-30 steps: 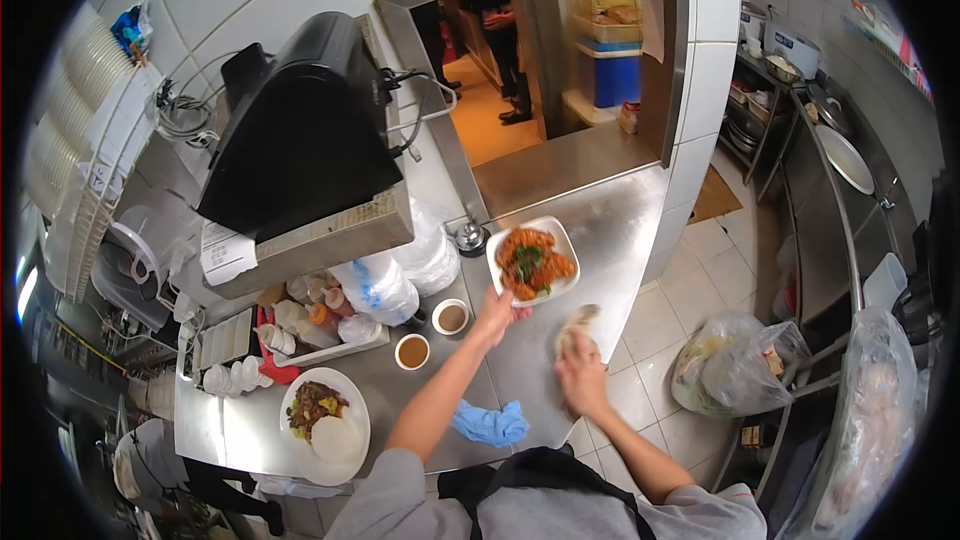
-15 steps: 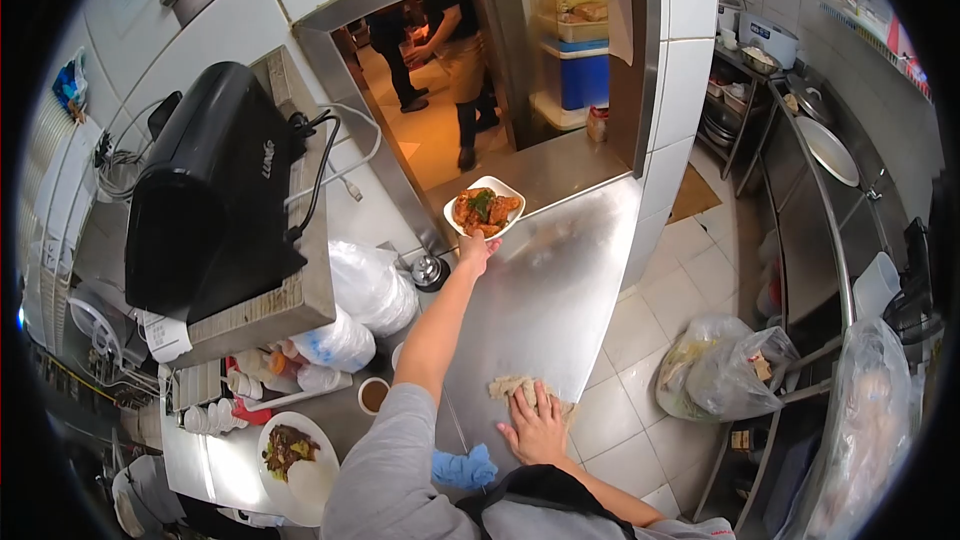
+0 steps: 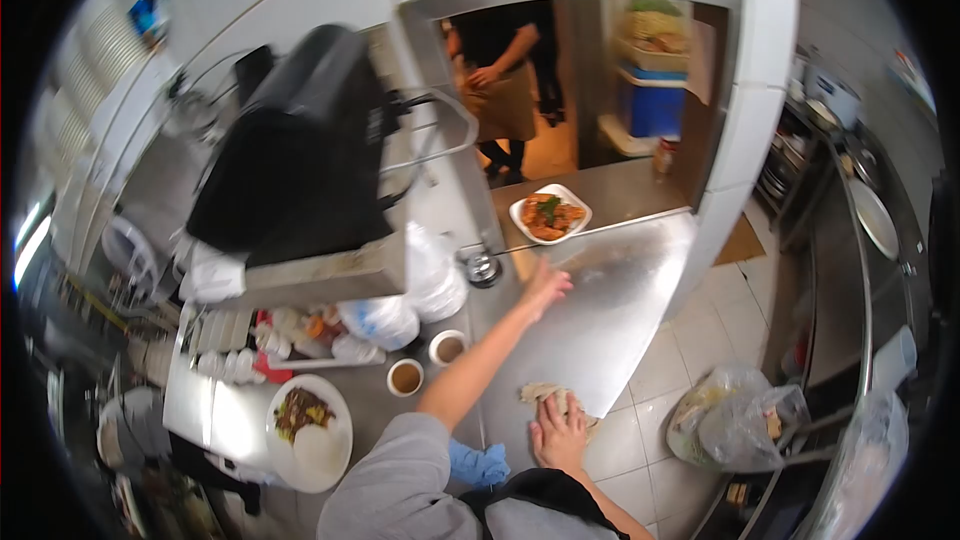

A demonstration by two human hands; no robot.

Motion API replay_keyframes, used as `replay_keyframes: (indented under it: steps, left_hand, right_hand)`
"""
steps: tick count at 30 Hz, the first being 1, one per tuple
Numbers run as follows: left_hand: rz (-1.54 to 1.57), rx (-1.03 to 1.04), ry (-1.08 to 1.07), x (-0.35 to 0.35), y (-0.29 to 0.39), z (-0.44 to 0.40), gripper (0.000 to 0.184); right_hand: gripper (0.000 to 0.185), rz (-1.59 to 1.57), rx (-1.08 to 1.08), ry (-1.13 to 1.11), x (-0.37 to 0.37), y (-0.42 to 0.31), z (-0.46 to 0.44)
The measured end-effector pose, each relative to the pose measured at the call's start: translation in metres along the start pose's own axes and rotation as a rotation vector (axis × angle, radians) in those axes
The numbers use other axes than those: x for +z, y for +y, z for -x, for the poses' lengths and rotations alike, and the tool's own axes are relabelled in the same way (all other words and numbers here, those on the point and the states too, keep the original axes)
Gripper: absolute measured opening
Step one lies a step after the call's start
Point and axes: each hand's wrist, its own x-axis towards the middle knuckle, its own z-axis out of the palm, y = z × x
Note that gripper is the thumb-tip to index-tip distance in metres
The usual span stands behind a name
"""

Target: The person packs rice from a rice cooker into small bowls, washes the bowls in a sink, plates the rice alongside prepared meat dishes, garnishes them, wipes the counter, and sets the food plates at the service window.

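Note:
Orange-red food with a green garnish fills a white square bowl (image 3: 549, 214), which stands on the sill of the pass-through window. My left hand (image 3: 547, 288) is just short of it, empty, fingers extended and slightly blurred, apart from the bowl. Below, on the steel counter (image 3: 620, 280), my right hand (image 3: 560, 430) lies with its fingers flat over a crumpled beige cloth (image 3: 540, 393). A blue cloth (image 3: 478, 463) lies near my body, left of that hand. Beyond my left forearm are two cups of brown liquid, one of them a white cup (image 3: 405, 377).
A black machine (image 3: 300, 150) on a shelf overhangs the left side. A call bell (image 3: 483, 268) sits near the window. At left is a white plate (image 3: 320, 440) with food and rice. Plastic bags (image 3: 740, 415) hang at right. A person in an apron (image 3: 500, 100) stands beyond the window.
My left hand has let go of the bowl and drawn back toward me; the bowl now rests on the sill. My right hand stays on the beige cloth. The view has shifted.

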Motion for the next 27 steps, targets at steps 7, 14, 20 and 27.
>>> replay_keyframes:
  steps: [7,14,20,27]
  left_hand:
    - [-0.101,0.427,-0.23,-0.03,0.059,0.227,0.035]
    - [-0.951,1.253,0.694,-0.147,0.2,0.344,0.021]
    - [-1.434,1.011,0.925,-0.183,0.254,0.346,0.034]
    - [-1.416,0.984,0.964,-0.2,0.236,0.343,0.042]
  right_hand:
    - [0.014,-0.402,-0.179,0.03,-0.016,0.0,-0.021]
    - [0.021,-0.417,-0.448,-0.143,-0.009,-0.082,0.014]
    - [0.021,-0.252,-0.429,-0.115,-0.002,-0.094,0.028]
    - [0.014,-0.23,-0.411,-0.054,0.015,-0.094,0.038]
